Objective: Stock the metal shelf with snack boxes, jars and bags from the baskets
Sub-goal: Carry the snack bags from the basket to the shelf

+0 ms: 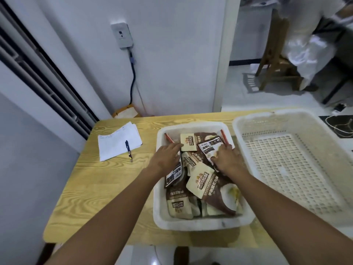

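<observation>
A white plastic basket on the wooden table holds several brown and cream snack bags. Both of my hands are inside it. My left hand lies with straight fingers on the bags at the basket's left side, its fingertips touching a cream bag. At the basket's far right, my right hand curls its fingers and thumb round the edge of a dark bag with a white label. The metal shelf is out of view.
An empty perforated white basket stands to the right of the full one. Papers with a pen lie on the table at the left. A wall stands behind; a chair and a person are at far right.
</observation>
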